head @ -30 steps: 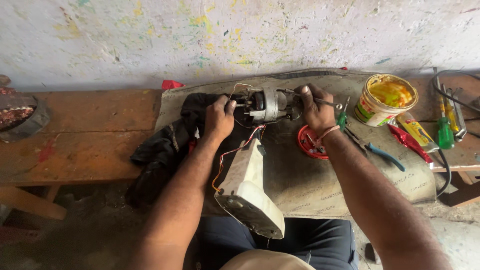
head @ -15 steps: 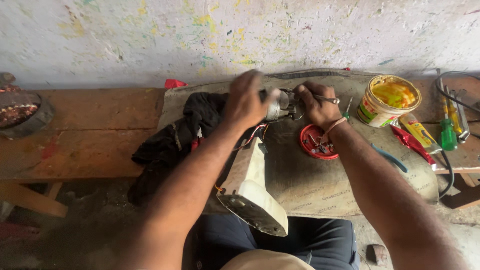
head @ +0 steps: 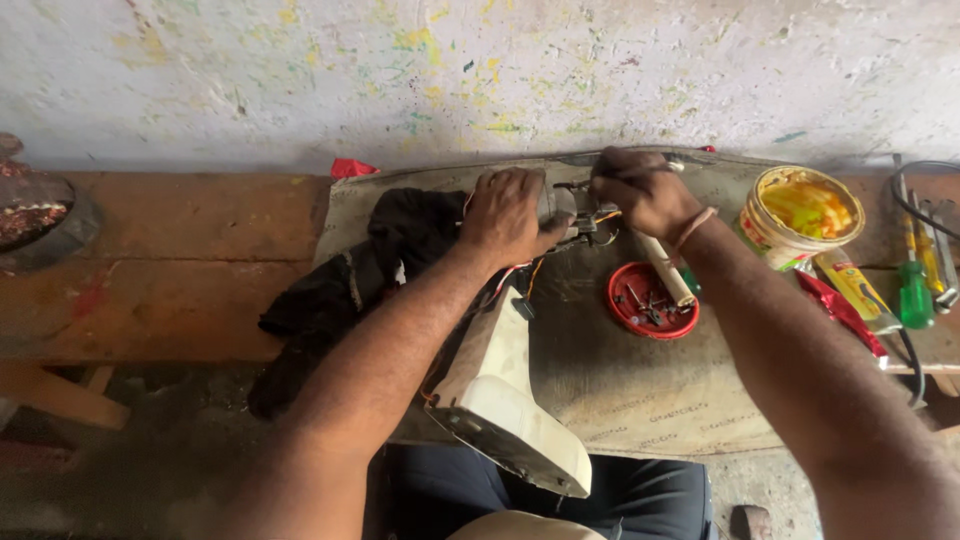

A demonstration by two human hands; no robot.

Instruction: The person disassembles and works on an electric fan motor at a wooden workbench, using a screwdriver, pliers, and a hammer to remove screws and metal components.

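Left hand (head: pixel 510 215): clenched over the motor (head: pixel 572 215), at 12 o'clock of the mat; motor body mostly covered by the palm.
Right hand (head: pixel 642 190): closed around a tool with a pale handle (head: pixel 667 270); tip against the motor's right end; tool type hard to tell, possibly a screwdriver.
Motor: on the grey mat (head: pixel 640 390), touching both hands; coloured wires (head: pixel 520 280) trailing toward 6 o'clock.
White housing (head: pixel 500 400): at 6 o'clock of the motor, tilted, overhanging the mat's near edge above the lap.
Black cloth (head: pixel 350 285): at 9 o'clock of the left hand, draped off the bench edge; partly blocked by the left forearm.
Red lid (head: pixel 652 300): at 5 o'clock of the right hand, holding small screws; count not readable.
Yellow tub (head: pixel 800 215): at 3 o'clock of the right hand, open, yellow-orange paste inside.
Green-handled screwdriver (head: pixel 914 290): at 3 o'clock, beside the tub, among other tools cut off by the frame edge.
Wooden bench (head: pixel 180 270): at 9 o'clock, bearing the mat.
Dark round object (head: pixel 35 215): far 9 o'clock, cropped, not identifiable.
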